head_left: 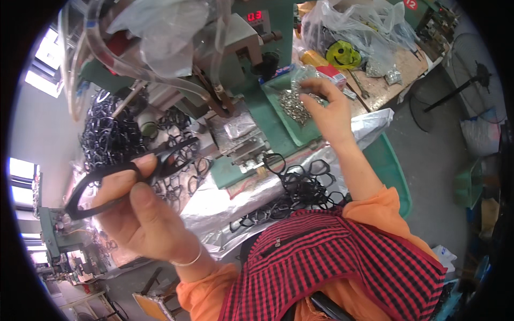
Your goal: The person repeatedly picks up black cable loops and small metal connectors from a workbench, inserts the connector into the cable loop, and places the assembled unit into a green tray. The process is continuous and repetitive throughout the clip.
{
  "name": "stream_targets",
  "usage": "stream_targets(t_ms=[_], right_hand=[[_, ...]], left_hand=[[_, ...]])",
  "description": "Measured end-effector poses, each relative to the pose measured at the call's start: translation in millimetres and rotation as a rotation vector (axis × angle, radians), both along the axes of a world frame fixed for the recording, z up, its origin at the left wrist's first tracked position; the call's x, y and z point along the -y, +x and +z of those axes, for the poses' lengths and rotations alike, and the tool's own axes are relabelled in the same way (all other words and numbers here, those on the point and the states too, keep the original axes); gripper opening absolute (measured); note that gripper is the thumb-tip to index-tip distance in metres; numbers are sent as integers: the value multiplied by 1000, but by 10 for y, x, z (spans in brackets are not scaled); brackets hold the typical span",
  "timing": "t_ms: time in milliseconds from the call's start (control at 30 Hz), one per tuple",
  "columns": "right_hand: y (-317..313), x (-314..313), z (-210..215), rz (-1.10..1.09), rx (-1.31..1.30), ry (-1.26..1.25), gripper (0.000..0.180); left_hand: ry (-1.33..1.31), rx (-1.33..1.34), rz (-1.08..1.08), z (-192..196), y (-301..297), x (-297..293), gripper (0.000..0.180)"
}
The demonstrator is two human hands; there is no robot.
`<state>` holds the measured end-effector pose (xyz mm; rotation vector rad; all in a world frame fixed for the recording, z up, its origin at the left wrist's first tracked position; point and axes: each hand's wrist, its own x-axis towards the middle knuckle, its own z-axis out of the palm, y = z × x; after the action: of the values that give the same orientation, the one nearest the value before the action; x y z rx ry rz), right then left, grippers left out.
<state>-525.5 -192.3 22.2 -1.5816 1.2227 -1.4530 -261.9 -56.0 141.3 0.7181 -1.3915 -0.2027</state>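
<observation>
My left hand [150,227], raised at the left, grips a black eyeglass frame [101,208] by its middle between thumb and fingers. The frame has no temples that I can make out and is tilted. Over the green tray [302,140] my right hand [331,109] is bent with thumb and forefinger drawn nearly together. Whatever those fingertips hold is too small to make out. Small silvery metal parts [293,108] lie heaped in the tray below them. Between my hands stands a bench machine with a metal fixture [249,147] under its head [225,101].
Black frames form a tall heap [110,125] at the left and a loose pile [305,182] on silvery sheeting [251,195] before me. Clear plastic [176,32] and hoses [88,43] hang about the machine. A red-and-white box [332,76] sits behind the tray; a fan [455,93] stands right.
</observation>
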Motion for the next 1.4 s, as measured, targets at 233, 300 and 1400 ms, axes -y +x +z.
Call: stream_targets(t_ms=[233, 300, 1400], right_hand=[[-319, -276, -462, -62, -713, -110, 10], [-234, -204, -429, -84, -766, -92, 7], [822, -292, 554, 431, 355, 166, 60]], left_hand=[[99, -111, 189, -91, 178, 459, 16], [127, -107, 192, -58, 168, 450, 17], [73, -204, 112, -226, 160, 397, 19]])
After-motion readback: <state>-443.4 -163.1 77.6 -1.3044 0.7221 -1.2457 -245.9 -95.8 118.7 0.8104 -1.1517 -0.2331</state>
